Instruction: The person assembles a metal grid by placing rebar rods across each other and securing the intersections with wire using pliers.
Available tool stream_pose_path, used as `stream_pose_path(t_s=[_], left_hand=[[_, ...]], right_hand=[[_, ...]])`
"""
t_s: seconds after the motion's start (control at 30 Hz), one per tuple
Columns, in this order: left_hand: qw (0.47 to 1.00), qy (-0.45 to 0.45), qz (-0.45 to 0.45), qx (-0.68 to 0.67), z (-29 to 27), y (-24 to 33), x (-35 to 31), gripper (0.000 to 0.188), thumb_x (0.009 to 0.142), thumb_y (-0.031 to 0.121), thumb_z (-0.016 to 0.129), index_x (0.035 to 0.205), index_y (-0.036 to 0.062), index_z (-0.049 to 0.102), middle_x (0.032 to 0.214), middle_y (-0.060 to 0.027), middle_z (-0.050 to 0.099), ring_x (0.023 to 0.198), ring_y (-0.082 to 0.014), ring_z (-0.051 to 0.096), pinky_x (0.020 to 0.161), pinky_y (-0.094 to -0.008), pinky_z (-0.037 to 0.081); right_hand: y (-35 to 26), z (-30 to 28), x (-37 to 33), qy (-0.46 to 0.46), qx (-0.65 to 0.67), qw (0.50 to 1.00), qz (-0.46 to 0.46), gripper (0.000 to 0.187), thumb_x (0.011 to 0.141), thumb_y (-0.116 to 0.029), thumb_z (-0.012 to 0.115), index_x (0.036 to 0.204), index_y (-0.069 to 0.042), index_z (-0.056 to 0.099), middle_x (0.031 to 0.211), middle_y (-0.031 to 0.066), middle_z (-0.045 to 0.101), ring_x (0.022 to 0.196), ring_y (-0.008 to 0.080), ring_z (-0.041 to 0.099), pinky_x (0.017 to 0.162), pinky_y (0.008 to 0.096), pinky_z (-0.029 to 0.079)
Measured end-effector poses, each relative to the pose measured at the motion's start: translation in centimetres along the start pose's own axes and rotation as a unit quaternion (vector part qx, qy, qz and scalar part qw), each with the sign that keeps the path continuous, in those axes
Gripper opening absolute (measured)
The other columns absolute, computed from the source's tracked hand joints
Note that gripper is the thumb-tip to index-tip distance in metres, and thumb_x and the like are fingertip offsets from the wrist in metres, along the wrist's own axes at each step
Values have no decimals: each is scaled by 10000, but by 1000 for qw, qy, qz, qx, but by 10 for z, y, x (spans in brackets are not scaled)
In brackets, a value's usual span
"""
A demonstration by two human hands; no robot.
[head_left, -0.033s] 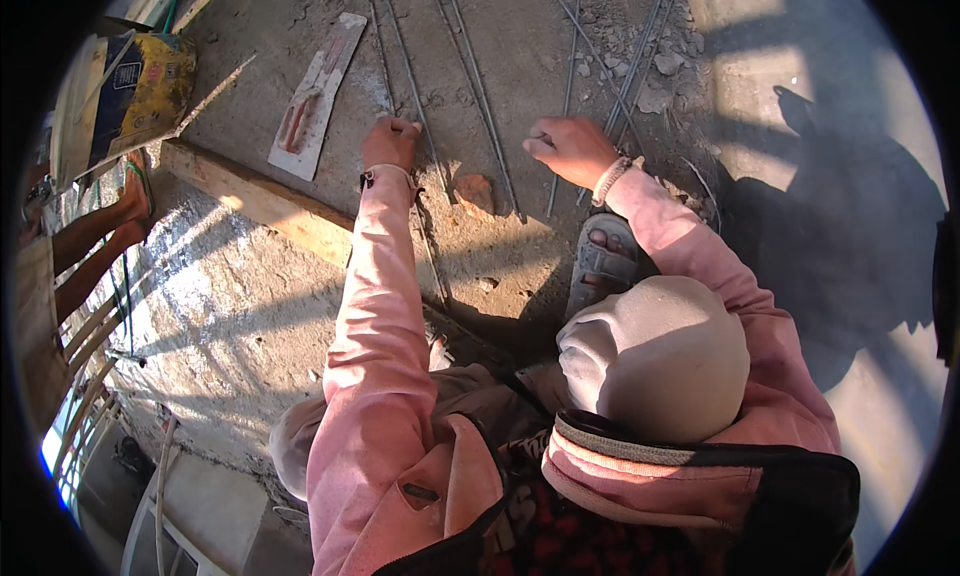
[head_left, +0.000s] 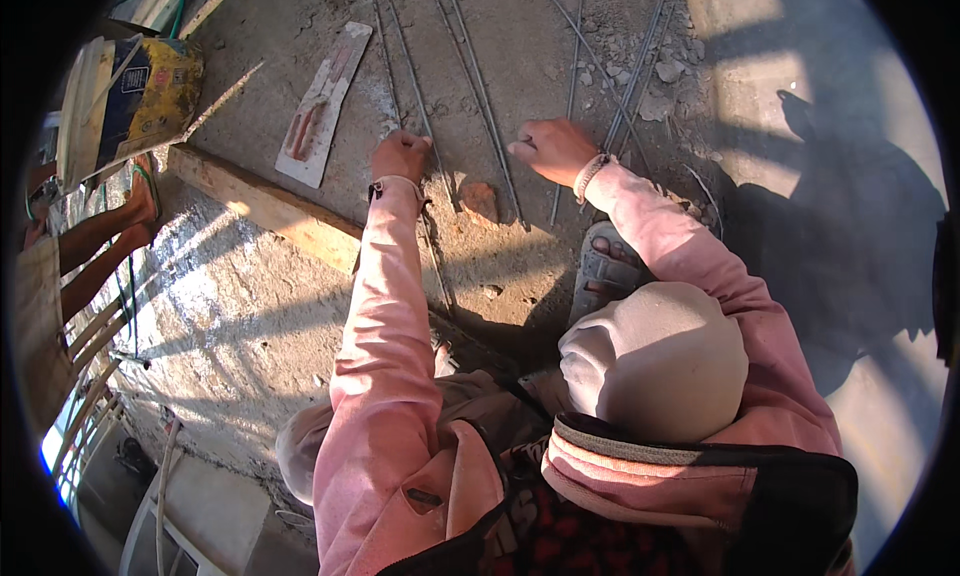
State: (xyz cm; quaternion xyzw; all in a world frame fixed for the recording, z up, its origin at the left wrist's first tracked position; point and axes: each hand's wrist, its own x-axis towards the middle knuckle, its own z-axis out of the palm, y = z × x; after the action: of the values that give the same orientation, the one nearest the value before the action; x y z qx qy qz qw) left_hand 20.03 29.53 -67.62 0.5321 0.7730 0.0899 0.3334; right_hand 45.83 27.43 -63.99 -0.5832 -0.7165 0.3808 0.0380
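My left hand (head_left: 402, 157) is closed in a fist low over the concrete, at the left of several thin metal rods (head_left: 482, 96). One rod (head_left: 385, 61) runs up to this fist, and its line carries on below the wrist; the fist hides whether I grip it. To the right, my right hand (head_left: 553, 148) is closed too, fingers curled, beside crossed rods (head_left: 625, 101). Whatever either hand may hold is hidden or too small to name. A reddish stone fragment (head_left: 479, 204) lies between the hands. Left of them rests a plastering trowel (head_left: 325, 106) with a reddish handle.
A wooden beam (head_left: 265, 208) lies along the slab's left side. Beyond it are a yellow and dark blue bucket (head_left: 150, 96) and another person's legs (head_left: 105, 231). Rubble (head_left: 660, 91) lies at the far right. My sandalled foot (head_left: 608, 266) is near my right hand.
My right hand has moved left, narrowing the gap between my hands. The left fist keeps its place by the rods. The whole view has shifted slightly.
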Motion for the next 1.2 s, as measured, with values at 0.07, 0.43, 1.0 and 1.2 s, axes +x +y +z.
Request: stream_pose_path(t_s=[0.07, 0.43, 1.0, 1.2], left_hand=[[999, -29, -14, 27, 10, 4, -16, 280, 720, 294, 734, 831, 62, 626, 803, -185, 661, 819, -359, 637, 733, -421, 488], [999, 42, -4, -2, 25, -14, -27, 267, 758, 206, 632, 948, 25, 580, 853, -209, 660, 841, -382, 632, 755, -435, 492], [983, 159, -67, -59, -15, -43, -29, 303, 800, 266, 573, 998, 38, 596, 851, -194, 665, 839, -379, 638, 770, -446, 487], [984, 152, -9, -91, 11, -37, -31, 260, 811, 206, 583, 1000, 28, 580, 862, -191, 665, 821, -367, 641, 744, -416, 499]], right_hand=[[-15, 14, 34, 5, -48, 999, 11, 345, 813, -329, 596, 908, 0, 640, 841, 198, 649, 846, 387, 621, 771, 458, 489], [-24, 39, 63, 23, -29, 997, 65, 297, 739, -224, 669, 907, 17, 626, 939, 223, 642, 903, 381, 621, 776, 450, 511], [-60, 67, 90, -34, 122, 992, 11, 237, 748, -202, 639, 803, 27, 623, 884, 249, 632, 865, 384, 625, 746, 443, 501], [-16, 49, 74, 32, 146, 989, -18, 185, 785, -162, 637, 748, 7, 573, 596, 128, 602, 516, 233, 615, 527, 359, 480]])
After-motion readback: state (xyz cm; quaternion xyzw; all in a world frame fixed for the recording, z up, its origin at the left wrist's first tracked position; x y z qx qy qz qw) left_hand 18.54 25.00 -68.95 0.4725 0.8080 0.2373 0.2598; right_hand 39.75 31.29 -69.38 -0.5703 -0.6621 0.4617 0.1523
